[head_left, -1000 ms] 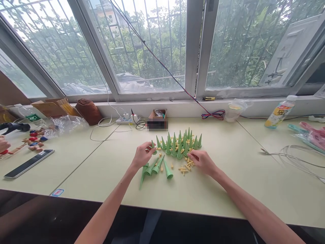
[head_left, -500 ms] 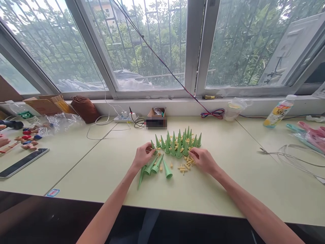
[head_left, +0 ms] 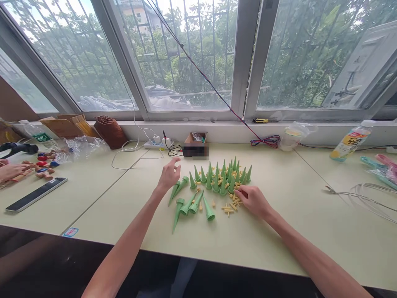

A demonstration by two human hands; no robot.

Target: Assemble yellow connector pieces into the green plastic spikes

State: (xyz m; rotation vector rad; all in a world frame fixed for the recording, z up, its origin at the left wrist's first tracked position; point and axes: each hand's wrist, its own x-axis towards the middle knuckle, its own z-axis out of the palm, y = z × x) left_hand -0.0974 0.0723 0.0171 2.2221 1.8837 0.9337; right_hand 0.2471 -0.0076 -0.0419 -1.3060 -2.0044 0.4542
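Several green plastic cone spikes (head_left: 216,184) stand point-up in a cluster, with small yellow T-shaped pieces (head_left: 228,208) among and in front of them. Left of the cluster, my left hand (head_left: 170,174) is raised with thumb and fingers apart, holding nothing. Below its wrist lie loose cones on their sides, among them a pair (head_left: 180,188) pointing toward me. A single upright cone (head_left: 192,181) stands at the cluster's left end. My right hand (head_left: 252,199) is at the cluster's right front, fingertips pinched beside the yellow pieces; what they hold is hidden.
A power strip (head_left: 156,143) and small box (head_left: 197,140) sit by the window. On the left are a phone (head_left: 36,194), wooden figures (head_left: 45,171) and another person's hand (head_left: 14,171). A bottle (head_left: 352,140) and looped cable (head_left: 366,194) lie right.
My left hand has let go of the upright cone at the cluster's left end and moved up and left, its fingers opening. My right hand stays by the yellow pieces. The view has shifted slightly.
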